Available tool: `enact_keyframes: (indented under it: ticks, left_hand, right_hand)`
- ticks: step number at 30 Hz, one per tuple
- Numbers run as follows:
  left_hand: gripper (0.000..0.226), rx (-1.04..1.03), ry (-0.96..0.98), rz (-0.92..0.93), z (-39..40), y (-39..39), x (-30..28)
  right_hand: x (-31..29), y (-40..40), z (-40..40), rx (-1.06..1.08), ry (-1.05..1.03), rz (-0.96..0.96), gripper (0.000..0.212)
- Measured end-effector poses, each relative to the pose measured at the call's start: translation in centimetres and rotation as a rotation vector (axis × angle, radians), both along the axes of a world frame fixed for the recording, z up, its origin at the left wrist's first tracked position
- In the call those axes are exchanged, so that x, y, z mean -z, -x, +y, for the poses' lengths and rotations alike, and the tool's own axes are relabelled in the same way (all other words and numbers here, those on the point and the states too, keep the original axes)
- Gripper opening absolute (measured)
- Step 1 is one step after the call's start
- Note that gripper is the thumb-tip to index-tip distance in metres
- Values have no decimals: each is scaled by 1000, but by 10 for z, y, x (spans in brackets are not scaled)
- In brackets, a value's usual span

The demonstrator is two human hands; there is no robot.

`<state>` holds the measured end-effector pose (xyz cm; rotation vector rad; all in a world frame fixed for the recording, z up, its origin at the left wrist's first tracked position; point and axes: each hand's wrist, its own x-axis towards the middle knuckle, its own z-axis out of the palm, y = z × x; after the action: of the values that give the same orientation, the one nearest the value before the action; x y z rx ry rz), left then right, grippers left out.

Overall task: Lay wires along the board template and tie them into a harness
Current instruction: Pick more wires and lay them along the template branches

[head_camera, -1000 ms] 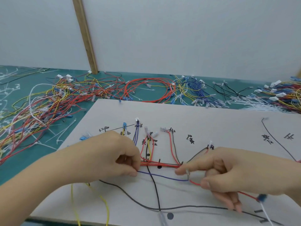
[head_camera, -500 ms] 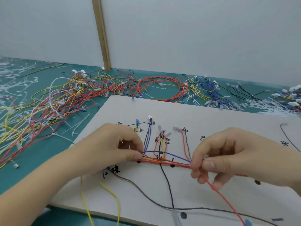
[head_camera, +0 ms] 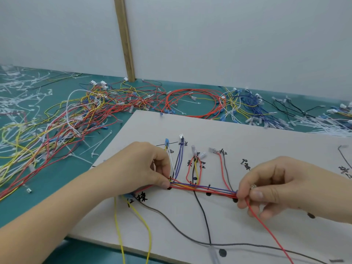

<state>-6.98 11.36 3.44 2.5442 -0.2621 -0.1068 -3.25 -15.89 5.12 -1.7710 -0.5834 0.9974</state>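
A pale board template (head_camera: 247, 141) with black handwritten marks and dots lies on the green table. A bundle of red, blue and yellow wires (head_camera: 203, 188) runs level across its middle. My left hand (head_camera: 139, 168) pinches the bundle's left end between thumb and fingers. My right hand (head_camera: 276, 185) pinches the right end, and a red wire (head_camera: 270, 233) trails down from it toward the lower right. Short branches with connectors (head_camera: 194, 149) rise from the bundle. A black wire (head_camera: 202, 216) and yellow wires (head_camera: 118, 225) hang toward the near edge.
Tangled loose wires (head_camera: 76, 115) in red, yellow, white and blue cover the green mat at left and along the back. White cable ties (head_camera: 17, 96) lie at far left and at far right. A wooden strip (head_camera: 124, 39) stands against the grey wall.
The blue wire, slack below the bundle a second ago, now lies tight with the other wires. My right hand has drawn the bundle's right end taut. The view has shifted left.
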Motion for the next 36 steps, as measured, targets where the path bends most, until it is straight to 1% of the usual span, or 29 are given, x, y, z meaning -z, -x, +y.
enact_keyframes:
  ticks: [2, 3, 5, 8, 11, 14, 18, 20, 22, 24, 25, 27, 29, 30, 32, 33, 35, 36]
  left_hand:
    - [26, 8, 4, 12, 0, -4, -1]
    - [26, 16, 7, 18, 0, -6, -1]
    - [26, 37, 28, 43, 1, -12, -2]
    - [26, 48, 103, 75, 4, -16, 0]
    - [26, 50, 150, 18, 7, -14, 8]
    - [33, -2, 173, -66, 11, -11, 14]
    - [46, -65, 153, -127, 11, -9, 18]
    - [47, -115, 210, -131, 14, -7, 15]
    - [39, -186, 240, -141, 24, -9, 9]
    - [30, -253, 218, -168, 37, -14, 1]
    - [31, -262, 219, -177, 42, -18, -3]
    - [42, -252, 270, -168, 48, -24, -11]
    - [53, -275, 425, -111, 50, -27, -17]
    - [54, -302, 530, -58, 51, -28, -19]
    - [43, -321, 639, 28, 50, -29, -21]
    - [33, -307, 627, 43, 49, -29, -20]
    - [14, -259, 499, 19, 47, -28, -17]
    - [10, -245, 439, -6, 45, -28, -15]
  right_hand:
    - [-3, -2, 2, 75, -45, -21, 7]
    - [-6, -4, 4, 120, -78, -57, 8]
    - [-13, -11, 13, 203, -150, -118, 20]
    - [-24, -27, 33, 298, -201, -163, 17]
    - [-28, -53, 58, 332, -103, -297, 10]
    - [-20, -81, 88, 306, 78, -442, 14]
    - [-2, -104, 118, 209, 242, -436, 5]
    - [4, -109, 123, 201, 269, -435, 4]
    - [6, -111, 125, 206, 275, -434, 8]
    - [6, -111, 125, 215, 270, -440, 10]
    - [6, -110, 126, 218, 263, -444, 10]
    - [5, -109, 126, 223, 241, -448, 10]
    - [6, -108, 127, 227, 215, -447, 8]
    - [6, -108, 128, 226, 204, -446, 8]
    - [7, -107, 129, 224, 192, -446, 9]
    - [7, -107, 129, 227, 188, -445, 9]
    - [8, -106, 128, 250, 174, -433, 10]
    - [8, -106, 128, 266, 167, -425, 12]
